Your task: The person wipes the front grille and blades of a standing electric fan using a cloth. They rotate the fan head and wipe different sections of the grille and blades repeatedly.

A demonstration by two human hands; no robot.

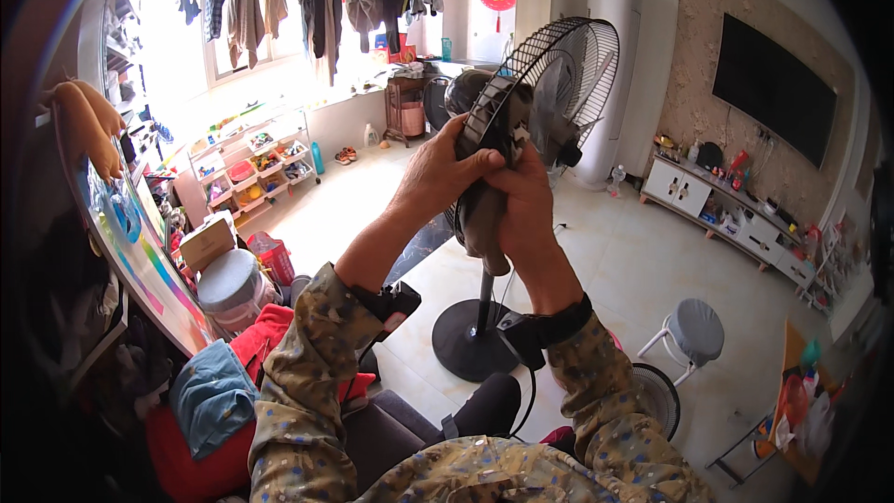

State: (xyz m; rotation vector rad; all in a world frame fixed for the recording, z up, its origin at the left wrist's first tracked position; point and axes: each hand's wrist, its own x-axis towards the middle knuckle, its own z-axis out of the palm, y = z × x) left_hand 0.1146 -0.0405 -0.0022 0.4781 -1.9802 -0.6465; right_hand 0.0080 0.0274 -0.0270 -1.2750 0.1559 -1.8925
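Observation:
A dark grey-brown fabric item [485, 223] hangs between my raised hands, its rounded lower end drooping below them; I cannot tell exactly what garment it is. My left hand [447, 171] pinches it from the left, thumb pointing right. On the other side, my right hand [525, 199] grips it with bent fingers. A small whitish piece [519, 135] shows at the right fingertips. Directly behind stands a black pedestal fan with a wire cage [587, 49], translucent blades and a round base [475, 346] on the floor. My hands hide part of the cage and pole.
A grey-topped stool [695, 332] and another fan's cage [658, 398] are at right. A folded blue cloth [213, 395] lies on red fabric at left. Beyond are a toy rack [255, 171], a white TV cabinet [677, 185] and clothes [244, 10] hanging at the window.

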